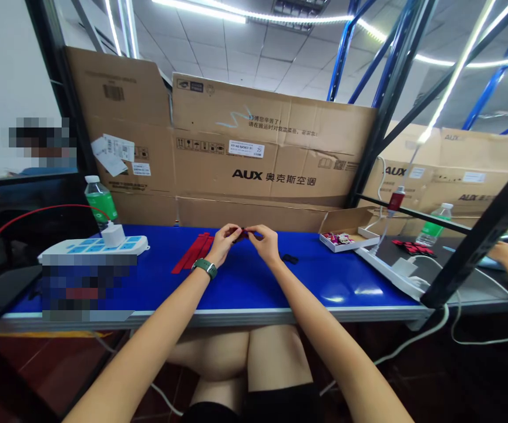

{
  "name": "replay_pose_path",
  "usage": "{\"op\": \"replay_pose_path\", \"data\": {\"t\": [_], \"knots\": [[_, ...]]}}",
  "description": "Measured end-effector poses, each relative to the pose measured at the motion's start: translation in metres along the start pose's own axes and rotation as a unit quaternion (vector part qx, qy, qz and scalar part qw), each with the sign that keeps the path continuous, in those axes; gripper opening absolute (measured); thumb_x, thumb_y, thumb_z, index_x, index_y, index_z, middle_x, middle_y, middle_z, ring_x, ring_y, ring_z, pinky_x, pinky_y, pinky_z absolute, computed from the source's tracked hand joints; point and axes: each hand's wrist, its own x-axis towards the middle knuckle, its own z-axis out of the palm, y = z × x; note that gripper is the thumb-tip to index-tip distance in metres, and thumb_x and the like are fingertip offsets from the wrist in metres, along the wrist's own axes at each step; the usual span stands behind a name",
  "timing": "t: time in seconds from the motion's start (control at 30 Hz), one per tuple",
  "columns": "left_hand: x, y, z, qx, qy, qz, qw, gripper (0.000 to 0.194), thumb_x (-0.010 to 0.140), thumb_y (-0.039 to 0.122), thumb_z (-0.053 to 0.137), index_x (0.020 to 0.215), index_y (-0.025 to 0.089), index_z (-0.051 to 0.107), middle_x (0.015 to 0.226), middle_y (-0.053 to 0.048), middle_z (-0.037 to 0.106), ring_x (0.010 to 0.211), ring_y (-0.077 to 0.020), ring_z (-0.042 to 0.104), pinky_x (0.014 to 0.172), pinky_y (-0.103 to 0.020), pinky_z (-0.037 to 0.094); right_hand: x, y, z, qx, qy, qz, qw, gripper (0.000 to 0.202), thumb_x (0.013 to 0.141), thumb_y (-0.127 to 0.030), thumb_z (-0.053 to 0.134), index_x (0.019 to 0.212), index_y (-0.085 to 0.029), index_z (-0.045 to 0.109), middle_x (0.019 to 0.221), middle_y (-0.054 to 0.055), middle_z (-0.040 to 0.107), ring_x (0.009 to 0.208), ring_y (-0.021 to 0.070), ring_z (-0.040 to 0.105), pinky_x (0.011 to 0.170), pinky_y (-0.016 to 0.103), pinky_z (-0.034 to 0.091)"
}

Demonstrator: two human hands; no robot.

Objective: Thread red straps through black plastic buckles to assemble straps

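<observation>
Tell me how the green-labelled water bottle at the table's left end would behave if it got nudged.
The bottle stands upright, tall and narrow, so it would probably tip rather than slide. It looks like thin clear plastic, likely light and slightly squashy. Being round, it would probably roll across the blue table once down.

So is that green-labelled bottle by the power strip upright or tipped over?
Upright: the bottle stands with its white cap on top, behind the power strip.
</observation>
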Motion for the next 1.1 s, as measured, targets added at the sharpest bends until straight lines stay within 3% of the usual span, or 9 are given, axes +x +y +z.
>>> {"op": "replay_pose_path", "data": {"t": [0.23,0.6,0.83,1.0,1.1], "knots": [[0.000,-0.002,-0.002,0.020,-0.013,0.008,1.000,0.036,0.067,0.040,0.086,0.092,0.015,0.075,0.095,-0.008,0.074,0.090,-0.0202,0.068,0.086,-0.033,0.053,0.000,0.009,0.003,-0.009,0.000,-0.036,0.999,0.016,0.089,-0.025,0.063,0.093,-0.022,0.078,0.092,0.007,0.075,0.083,0.0191,0.071,0.077,0.030,0.057],[-0.002,0.003,-0.002,0.112,-0.032,0.030,0.993,0.035,0.068,0.047,0.084,0.076,0.015,0.070,0.078,-0.004,0.071,0.074,-0.0166,0.065,0.077,-0.031,0.053,-0.003,0.003,0.004,-0.223,-0.065,-0.064,0.970,0.021,0.095,-0.020,0.056,0.094,-0.020,0.077,0.085,0.009,0.074,0.083,0.0215,0.069,0.080,0.031,0.053],[-0.001,0.005,-0.001,0.156,-0.009,0.043,0.987,0.039,0.069,0.050,0.082,0.087,0.017,0.073,0.086,-0.007,0.073,0.078,-0.0195,0.066,0.070,-0.030,0.052,-0.002,0.006,0.002,-0.137,-0.086,-0.026,0.986,0.026,0.098,-0.024,0.055,0.121,-0.023,0.066,0.107,0.006,0.077,0.098,0.0193,0.073,0.089,0.028,0.054],[-0.002,0.005,-0.001,0.164,-0.027,0.045,0.985,0.040,0.067,0.051,0.084,0.086,0.017,0.073,0.087,-0.008,0.074,0.082,-0.0210,0.067,0.076,-0.032,0.051,-0.004,0.008,0.006,-0.182,-0.106,-0.010,0.977,0.022,0.099,-0.026,0.051,0.097,-0.020,0.072,0.091,0.009,0.077,0.085,0.0217,0.074,0.080,0.029,0.053],[-0.001,0.002,-0.005,0.138,-0.008,0.012,0.990,0.043,0.065,0.051,0.085,0.089,0.017,0.073,0.086,-0.007,0.074,0.079,-0.0197,0.067,0.069,-0.029,0.048,-0.002,0.009,0.007,-0.083,-0.095,0.017,0.992,0.025,0.097,-0.032,0.052,0.096,-0.020,0.074,0.093,0.008,0.077,0.085,0.0204,0.072,0.081,0.029,0.053]]}}
